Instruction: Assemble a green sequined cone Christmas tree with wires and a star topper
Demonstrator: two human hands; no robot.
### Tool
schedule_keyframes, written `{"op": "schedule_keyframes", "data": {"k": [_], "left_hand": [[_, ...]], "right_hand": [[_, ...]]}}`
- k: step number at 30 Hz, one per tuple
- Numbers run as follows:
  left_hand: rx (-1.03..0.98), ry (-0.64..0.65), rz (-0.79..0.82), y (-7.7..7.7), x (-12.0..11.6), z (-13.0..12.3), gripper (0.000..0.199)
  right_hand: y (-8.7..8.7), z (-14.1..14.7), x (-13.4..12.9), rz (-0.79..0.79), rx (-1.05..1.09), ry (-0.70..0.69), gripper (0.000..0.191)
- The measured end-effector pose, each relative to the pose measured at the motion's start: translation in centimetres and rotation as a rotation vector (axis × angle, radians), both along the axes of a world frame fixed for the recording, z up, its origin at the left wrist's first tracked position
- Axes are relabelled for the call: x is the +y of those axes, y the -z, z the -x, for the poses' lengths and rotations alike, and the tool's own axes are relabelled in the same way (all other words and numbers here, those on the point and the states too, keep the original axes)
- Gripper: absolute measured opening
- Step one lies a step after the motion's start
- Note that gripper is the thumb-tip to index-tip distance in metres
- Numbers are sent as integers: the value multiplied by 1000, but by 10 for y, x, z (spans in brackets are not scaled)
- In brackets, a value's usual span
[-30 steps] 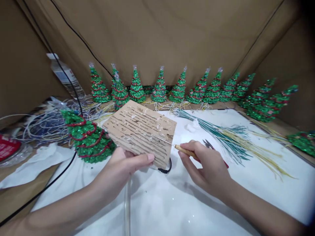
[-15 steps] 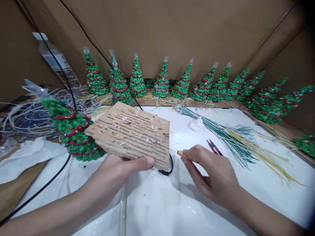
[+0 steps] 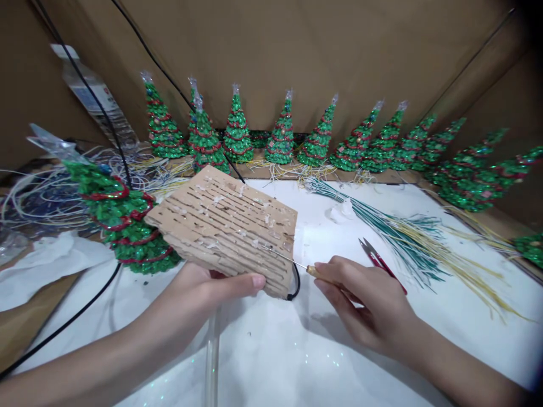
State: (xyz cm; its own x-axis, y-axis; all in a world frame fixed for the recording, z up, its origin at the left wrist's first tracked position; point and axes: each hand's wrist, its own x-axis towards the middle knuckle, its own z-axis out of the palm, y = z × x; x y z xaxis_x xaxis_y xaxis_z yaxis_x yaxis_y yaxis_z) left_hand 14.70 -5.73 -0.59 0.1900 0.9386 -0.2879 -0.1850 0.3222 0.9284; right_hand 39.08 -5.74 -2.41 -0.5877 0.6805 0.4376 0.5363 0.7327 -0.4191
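My left hand (image 3: 212,291) grips the near edge of a slab of corrugated cardboard (image 3: 229,226), thumb on top and fingers hidden beneath. Dark slits run across the slab, and clear flakes are scattered over it. Between the thumb and fingers of my right hand (image 3: 360,299) is the pale handle of a thin metal awl (image 3: 314,271). Its shaft lies over the right part of the cardboard; whether the tip touches it I cannot tell. Left of the slab stands a green, red-trimmed miniature Christmas tree (image 3: 127,220). Red-handled thread snips (image 3: 379,260) lie beyond my right hand.
More small trees (image 3: 280,138) line the back and right sides. Bundled green and yellow wires (image 3: 390,237) spread over the white table (image 3: 271,356). At left are a water bottle (image 3: 95,99), tangled wires (image 3: 46,186), tissue (image 3: 59,260) and a black cable (image 3: 80,314). A clear tube (image 3: 212,362) lies in front.
The view has shifted slightly, so background things sit a little differently. The cardboard has tilted a little, and the awl stays over its right part. Both grips look the same.
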Motion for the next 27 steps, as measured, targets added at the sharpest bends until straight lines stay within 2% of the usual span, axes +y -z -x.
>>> {"op": "schedule_keyframes", "data": {"k": [15,27], "left_hand": [[-10,-13,-12,2,1,2,47],[-13,-3,3,4,1,2,49]], "right_hand": [[-7,1,2,317,164,14,8],[-11,-1,8,612,245,65,27]]}}
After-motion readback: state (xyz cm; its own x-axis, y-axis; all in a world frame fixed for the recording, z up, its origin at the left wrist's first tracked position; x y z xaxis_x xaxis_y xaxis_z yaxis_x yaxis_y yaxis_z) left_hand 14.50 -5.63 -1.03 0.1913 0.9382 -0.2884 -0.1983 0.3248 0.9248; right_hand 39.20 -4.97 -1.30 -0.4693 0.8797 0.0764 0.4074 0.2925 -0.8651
